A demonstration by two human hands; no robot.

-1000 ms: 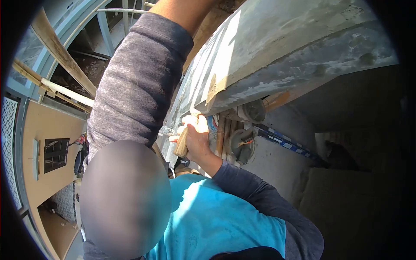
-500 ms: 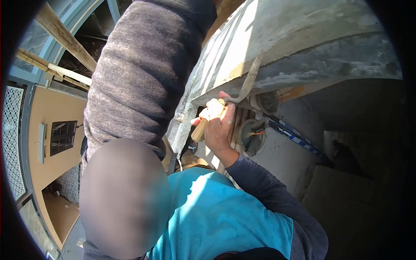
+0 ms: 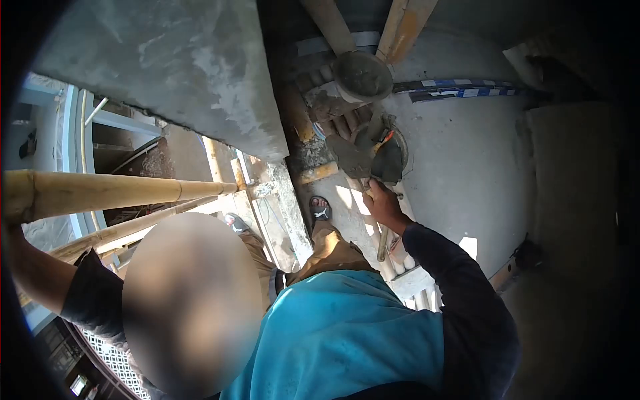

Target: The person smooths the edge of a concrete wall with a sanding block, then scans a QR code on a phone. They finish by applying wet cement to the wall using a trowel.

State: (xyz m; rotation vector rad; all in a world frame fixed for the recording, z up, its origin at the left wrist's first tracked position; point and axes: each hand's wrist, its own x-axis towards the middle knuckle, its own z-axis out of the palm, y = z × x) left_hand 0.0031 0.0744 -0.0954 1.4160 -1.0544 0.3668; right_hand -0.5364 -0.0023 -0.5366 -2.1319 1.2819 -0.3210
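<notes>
My right hand [image 3: 385, 205] is closed on a trowel, whose flat grey blade [image 3: 349, 157] is beside and partly over a bucket [image 3: 405, 157]. Dark wet mortar [image 3: 388, 165] and a tool with an orange-red handle [image 3: 385, 139] are in that bucket. At the far left, my left hand [image 3: 11, 233] is up against a thick bamboo pole [image 3: 133, 195]. The pole and the picture edge hide its fingers, so I cannot see its grip.
A second bucket [image 3: 363, 75] of grey material stands behind the first. A blue-and-white spirit level [image 3: 467, 89] lies on the grey surface to the right. A rendered concrete slab [image 3: 200, 73] overhangs at upper left. Bamboo scaffolding [image 3: 160, 212] crosses the left; my sandalled foot [image 3: 321, 209] is below.
My right hand has moved from the slab's edge down to the bucket, trowel still in it. My left arm has swung from overhead to the bamboo pole at left. The view has turned downward.
</notes>
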